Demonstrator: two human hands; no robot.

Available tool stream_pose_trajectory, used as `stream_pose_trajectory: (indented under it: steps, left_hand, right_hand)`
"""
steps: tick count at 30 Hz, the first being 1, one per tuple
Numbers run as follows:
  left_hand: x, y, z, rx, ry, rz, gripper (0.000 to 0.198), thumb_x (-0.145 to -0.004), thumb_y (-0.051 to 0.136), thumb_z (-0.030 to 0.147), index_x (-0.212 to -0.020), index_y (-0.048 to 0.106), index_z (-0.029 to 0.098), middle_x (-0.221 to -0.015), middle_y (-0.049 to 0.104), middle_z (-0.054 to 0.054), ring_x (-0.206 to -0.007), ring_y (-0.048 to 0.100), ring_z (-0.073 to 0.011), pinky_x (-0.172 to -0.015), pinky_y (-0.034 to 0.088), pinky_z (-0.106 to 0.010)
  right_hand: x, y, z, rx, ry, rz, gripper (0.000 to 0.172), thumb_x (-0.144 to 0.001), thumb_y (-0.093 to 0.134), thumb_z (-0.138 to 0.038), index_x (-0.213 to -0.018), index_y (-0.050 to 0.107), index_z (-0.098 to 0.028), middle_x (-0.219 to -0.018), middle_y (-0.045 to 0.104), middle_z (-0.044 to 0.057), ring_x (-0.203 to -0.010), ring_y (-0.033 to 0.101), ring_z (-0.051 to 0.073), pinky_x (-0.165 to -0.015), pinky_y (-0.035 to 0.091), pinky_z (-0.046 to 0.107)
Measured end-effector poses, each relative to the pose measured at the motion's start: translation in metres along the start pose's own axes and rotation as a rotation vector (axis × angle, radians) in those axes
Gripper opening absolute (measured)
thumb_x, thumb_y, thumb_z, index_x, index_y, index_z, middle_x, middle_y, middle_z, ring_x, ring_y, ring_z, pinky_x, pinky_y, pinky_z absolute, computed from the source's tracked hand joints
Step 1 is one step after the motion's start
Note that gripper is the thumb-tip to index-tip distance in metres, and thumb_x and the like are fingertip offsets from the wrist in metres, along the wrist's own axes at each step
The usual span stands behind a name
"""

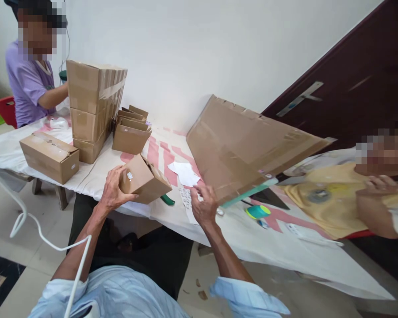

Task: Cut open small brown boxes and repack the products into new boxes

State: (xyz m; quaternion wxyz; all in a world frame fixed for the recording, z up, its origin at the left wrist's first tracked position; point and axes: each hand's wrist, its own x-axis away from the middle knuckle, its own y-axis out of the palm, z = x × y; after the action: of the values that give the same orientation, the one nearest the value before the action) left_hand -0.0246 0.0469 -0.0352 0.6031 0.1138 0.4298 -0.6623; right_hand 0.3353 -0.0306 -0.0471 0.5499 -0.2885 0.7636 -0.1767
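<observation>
My left hand [113, 189] grips the end of a small cardboard box [141, 179], tilted above the near edge of the table. A little white label sits on the box's end, beside my fingers. My right hand [204, 204] is over a white sheet of small printed labels [186, 201], its fingers bent and pinched together. Whatever may be between those fingertips is too small to make out. Behind the sheet lies a crumpled white paper [184, 173]. A green curved object [167, 200] lies partly hidden below the held box.
A taped box [49, 157] and a tall stack of boxes [86, 97] stand at left, with open cartons [131, 137] behind. A large cardboard sheet [239, 145] leans at right, near a teal-and-yellow roll [258, 212]. People sit at both ends; a white cable [43, 238] crosses the left.
</observation>
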Motion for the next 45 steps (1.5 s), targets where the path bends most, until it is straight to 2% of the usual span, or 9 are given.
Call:
stream_pose_trajectory:
  steps: [3,6,8,10,14,21,27,41,45]
  left_hand:
    - [-0.002,0.005,0.009,-0.037,0.008,0.015,0.111,-0.059,0.102,0.039,-0.153,0.046,0.02,-0.152,0.058,-0.021,-0.143,0.053,-0.0428,-0.119,0.045,-0.059]
    - [-0.001,0.011,0.017,-0.075,0.024,0.043,0.113,-0.058,0.101,0.039,-0.154,0.044,0.02,-0.151,0.059,-0.021,-0.142,0.055,-0.0429,-0.117,0.046,-0.058]
    - [0.0,0.015,0.022,-0.102,0.027,0.069,0.11,-0.06,0.1,0.039,-0.153,0.044,0.02,-0.15,0.06,-0.021,-0.141,0.056,-0.043,-0.117,0.046,-0.058]
    - [0.001,0.019,0.027,-0.121,0.023,0.097,0.106,-0.064,0.097,0.041,-0.153,0.044,0.019,-0.15,0.06,-0.022,-0.141,0.056,-0.0431,-0.116,0.046,-0.058]
    - [0.003,0.022,0.038,-0.138,0.025,0.128,0.099,-0.07,0.094,0.044,-0.152,0.046,0.018,-0.149,0.06,-0.023,-0.143,0.055,-0.0425,-0.116,0.046,-0.056]
    - [0.004,0.024,0.048,-0.172,0.002,0.089,0.103,-0.065,0.097,0.044,-0.152,0.046,0.02,-0.152,0.058,-0.022,-0.141,0.055,-0.0446,-0.113,0.047,-0.058]
    - [0.005,0.024,0.05,-0.169,0.017,0.083,0.107,-0.064,0.099,0.044,-0.153,0.045,0.02,-0.152,0.056,-0.023,-0.14,0.054,-0.0454,-0.112,0.047,-0.059]
    - [0.005,0.024,0.05,-0.18,-0.005,0.075,0.107,-0.064,0.099,0.044,-0.153,0.046,0.022,-0.154,0.055,-0.023,-0.141,0.053,-0.0459,-0.112,0.048,-0.06]
    - [0.006,0.025,0.05,-0.179,-0.002,0.083,0.107,-0.063,0.098,0.042,-0.153,0.045,0.02,-0.153,0.056,-0.024,-0.14,0.054,-0.0461,-0.112,0.048,-0.06]
  right_hand:
    - [-0.032,-0.017,-0.079,-0.064,-0.3,0.046,0.018,-0.103,0.06,-0.035,-0.106,0.073,-0.023,-0.103,0.071,0.011,-0.102,0.064,0.029,-0.095,0.052,0.046]
    - [-0.048,-0.028,-0.146,-0.053,-0.533,-0.031,0.013,-0.104,0.063,-0.029,-0.103,0.074,-0.023,-0.105,0.071,0.011,-0.102,0.062,0.028,-0.096,0.049,0.045]
    - [-0.053,-0.028,-0.175,-0.003,-0.627,-0.118,0.012,-0.103,0.065,-0.029,-0.1,0.074,-0.022,-0.106,0.071,0.011,-0.104,0.06,0.027,-0.095,0.048,0.043]
    - [-0.057,-0.023,-0.19,0.065,-0.679,-0.216,0.009,-0.102,0.069,-0.03,-0.098,0.074,-0.023,-0.107,0.071,0.01,-0.105,0.058,0.028,-0.094,0.047,0.042]
    - [-0.065,-0.013,-0.194,0.178,-0.688,-0.341,0.007,-0.099,0.074,-0.032,-0.098,0.073,-0.025,-0.108,0.07,0.008,-0.106,0.056,0.028,-0.092,0.046,0.04]
    - [-0.072,-0.015,-0.193,0.228,-0.643,-0.415,0.008,-0.098,0.074,-0.03,-0.097,0.075,-0.022,-0.103,0.068,0.009,-0.106,0.055,0.029,-0.089,0.041,0.041]
    - [-0.074,-0.013,-0.191,0.235,-0.655,-0.399,0.011,-0.098,0.073,-0.031,-0.091,0.076,-0.022,-0.101,0.068,0.009,-0.101,0.055,0.028,-0.084,0.039,0.04]
    - [-0.073,-0.013,-0.191,0.218,-0.707,-0.392,0.019,-0.104,0.063,-0.025,-0.094,0.078,-0.021,-0.099,0.071,0.01,-0.101,0.057,0.028,-0.087,0.037,0.041]
    - [-0.073,-0.015,-0.191,0.205,-0.716,-0.414,0.012,-0.102,0.069,-0.029,-0.098,0.078,-0.021,-0.101,0.071,0.009,-0.103,0.057,0.028,-0.088,0.038,0.04]
